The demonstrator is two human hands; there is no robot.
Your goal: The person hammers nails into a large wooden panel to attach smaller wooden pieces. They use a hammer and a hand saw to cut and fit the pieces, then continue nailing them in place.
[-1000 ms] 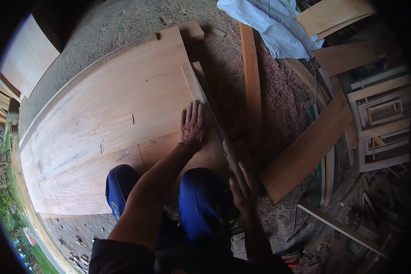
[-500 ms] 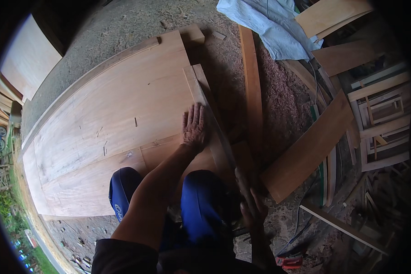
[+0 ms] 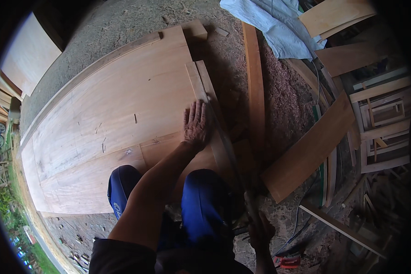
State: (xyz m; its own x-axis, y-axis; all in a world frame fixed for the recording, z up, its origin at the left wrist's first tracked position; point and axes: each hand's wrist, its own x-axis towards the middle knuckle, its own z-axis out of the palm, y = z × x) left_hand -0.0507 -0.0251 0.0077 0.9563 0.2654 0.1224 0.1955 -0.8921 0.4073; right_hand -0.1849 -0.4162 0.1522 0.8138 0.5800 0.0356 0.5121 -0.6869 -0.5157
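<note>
Left hand: the left hand (image 3: 197,124) lies flat, palm down, with the fingers spread a little, pressing on the narrow wooden strip (image 3: 204,93) at the right edge of the big panel. It holds nothing between the fingers.
Right hand: the right hand (image 3: 259,229) is low in the picture, near the right knee, and it is closed around the handle end of a hand saw (image 3: 228,150). The grip itself is dark and partly hidden, so I cannot tell how the fingers are placed.
Hand saw: its long thin blade runs from the right hand up toward the left hand, along the right side of the narrow strip, just beside the fingertips of the left hand. Whether the teeth touch the wood I cannot tell.
Narrow wooden strip: it lies lengthwise on the right border of the large wooden panel (image 3: 109,114), touching it.
Large wooden panel: pale, wide, lying flat on the ground, with some small dark marks on its surface; the person kneels on its near end, the knees in blue trousers (image 3: 201,201).
Ground: covered with sawdust (image 3: 283,100) to the right of the panel.
Around: a long plank (image 3: 255,82) lies beside the strip, a broad board (image 3: 310,148) is further right, and a light blue cloth (image 3: 278,23) is at the top.
</note>
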